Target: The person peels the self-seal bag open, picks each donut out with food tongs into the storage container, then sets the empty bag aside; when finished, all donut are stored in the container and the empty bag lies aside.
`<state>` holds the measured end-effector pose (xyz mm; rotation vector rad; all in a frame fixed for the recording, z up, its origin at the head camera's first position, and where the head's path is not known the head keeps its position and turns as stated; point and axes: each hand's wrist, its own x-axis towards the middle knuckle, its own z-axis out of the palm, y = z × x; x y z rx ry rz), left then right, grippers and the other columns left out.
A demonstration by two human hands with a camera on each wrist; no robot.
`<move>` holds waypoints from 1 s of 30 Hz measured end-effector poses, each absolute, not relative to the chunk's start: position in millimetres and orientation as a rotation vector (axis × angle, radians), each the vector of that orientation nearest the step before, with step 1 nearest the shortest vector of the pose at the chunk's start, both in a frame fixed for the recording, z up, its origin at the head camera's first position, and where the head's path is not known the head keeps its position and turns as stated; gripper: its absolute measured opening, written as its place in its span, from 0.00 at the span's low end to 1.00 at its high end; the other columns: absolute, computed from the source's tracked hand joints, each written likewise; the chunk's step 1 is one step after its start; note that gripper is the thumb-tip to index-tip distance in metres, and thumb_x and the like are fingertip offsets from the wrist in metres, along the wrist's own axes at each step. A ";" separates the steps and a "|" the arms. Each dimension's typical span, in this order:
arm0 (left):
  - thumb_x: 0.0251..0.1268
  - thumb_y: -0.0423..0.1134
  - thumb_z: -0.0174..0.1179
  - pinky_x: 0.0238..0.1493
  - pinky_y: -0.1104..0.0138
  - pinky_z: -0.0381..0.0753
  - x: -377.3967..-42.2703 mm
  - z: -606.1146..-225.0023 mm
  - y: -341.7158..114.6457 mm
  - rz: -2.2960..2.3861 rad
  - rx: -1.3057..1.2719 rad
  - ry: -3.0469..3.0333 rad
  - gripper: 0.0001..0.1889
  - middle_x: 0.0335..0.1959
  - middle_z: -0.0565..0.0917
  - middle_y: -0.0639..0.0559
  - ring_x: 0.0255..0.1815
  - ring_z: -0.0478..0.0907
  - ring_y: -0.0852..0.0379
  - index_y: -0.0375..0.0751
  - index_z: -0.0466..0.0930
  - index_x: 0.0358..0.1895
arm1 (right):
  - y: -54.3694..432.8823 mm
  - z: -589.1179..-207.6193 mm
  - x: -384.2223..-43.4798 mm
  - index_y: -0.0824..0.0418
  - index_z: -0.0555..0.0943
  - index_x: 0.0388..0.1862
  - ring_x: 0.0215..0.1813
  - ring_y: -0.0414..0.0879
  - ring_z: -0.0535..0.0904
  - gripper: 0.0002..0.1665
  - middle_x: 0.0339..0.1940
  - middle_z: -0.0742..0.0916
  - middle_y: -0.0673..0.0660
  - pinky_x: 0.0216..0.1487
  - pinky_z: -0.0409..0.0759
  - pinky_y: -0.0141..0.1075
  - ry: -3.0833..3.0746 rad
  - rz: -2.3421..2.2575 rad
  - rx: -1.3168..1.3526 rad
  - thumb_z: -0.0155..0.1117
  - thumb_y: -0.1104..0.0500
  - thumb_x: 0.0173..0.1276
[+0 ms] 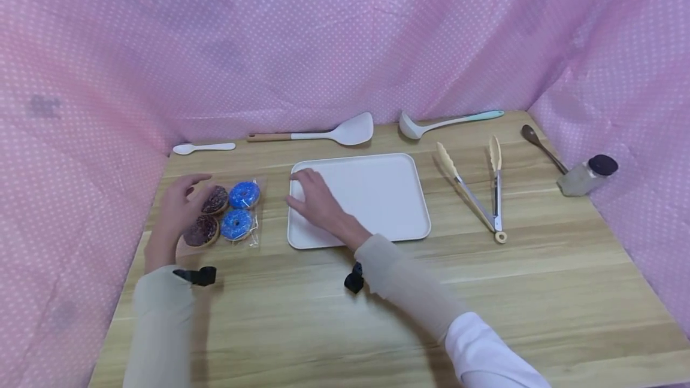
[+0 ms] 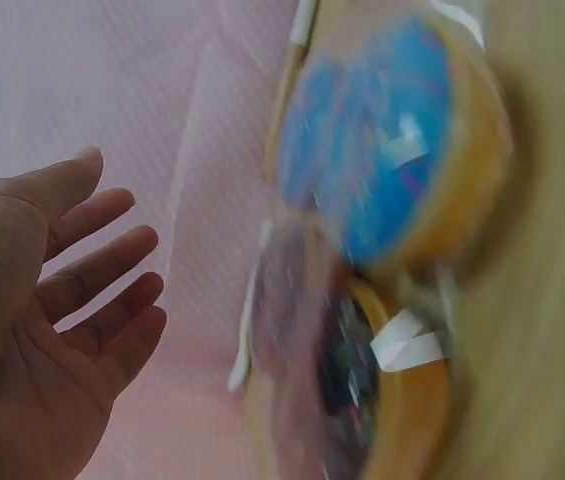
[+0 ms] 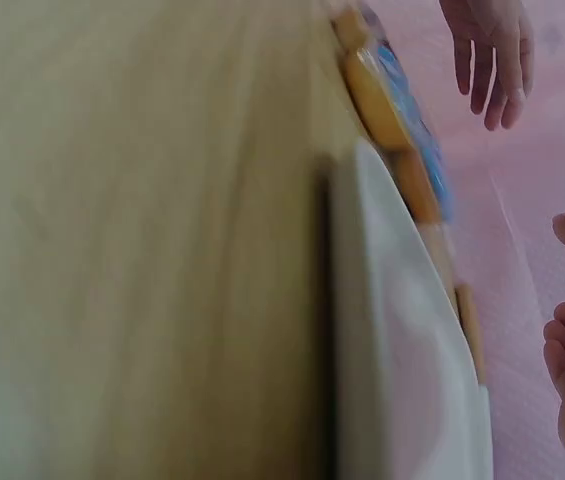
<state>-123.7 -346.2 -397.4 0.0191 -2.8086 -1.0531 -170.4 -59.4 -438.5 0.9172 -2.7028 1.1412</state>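
The worktop (image 1: 302,328) carries a white tray (image 1: 383,196), central perhaps for easy reach. The right grip (image 1: 317,199) hangs spread over its left side; the left grip (image 1: 180,208), loosely spread, is by four doughnuts (image 1: 227,224) left of the tray, clear wrap (image 1: 255,238) apparently keeping them together.

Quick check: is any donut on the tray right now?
No, the head view shows all four donuts lying to the left of the tray.

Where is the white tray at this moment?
In the head view, the white tray lies on the table between the donuts on the left and the tongs on the right, partly under the right hand.
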 end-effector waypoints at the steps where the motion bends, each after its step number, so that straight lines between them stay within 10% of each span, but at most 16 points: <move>1: 0.73 0.45 0.51 0.62 0.39 0.66 -118.6 -399.4 -351.7 -1.033 0.034 -2.821 0.23 0.62 0.69 0.27 0.64 0.64 0.29 0.29 0.72 0.59 | -65.2 -440.3 -165.6 0.63 0.72 0.59 0.61 0.48 0.71 0.26 0.57 0.77 0.56 0.66 0.69 0.36 -2.709 1.148 0.942 0.64 0.51 0.67; 24: 0.71 0.42 0.55 0.58 0.47 0.73 -83.3 -438.1 -394.8 -1.090 0.148 -2.957 0.23 0.55 0.77 0.31 0.58 0.73 0.34 0.29 0.70 0.61 | -130.3 -470.1 -96.3 0.56 0.78 0.46 0.47 0.39 0.72 0.16 0.43 0.76 0.48 0.51 0.72 0.26 -2.722 0.971 1.161 0.64 0.48 0.66; 30: 0.69 0.40 0.58 0.51 0.80 0.76 -84.5 -440.5 -395.4 -1.123 0.127 -2.914 0.22 0.54 0.78 0.31 0.56 0.74 0.36 0.29 0.72 0.59 | -132.2 -468.3 -94.9 0.55 0.79 0.42 0.45 0.38 0.74 0.09 0.40 0.78 0.48 0.50 0.74 0.25 -2.675 0.993 1.097 0.64 0.53 0.66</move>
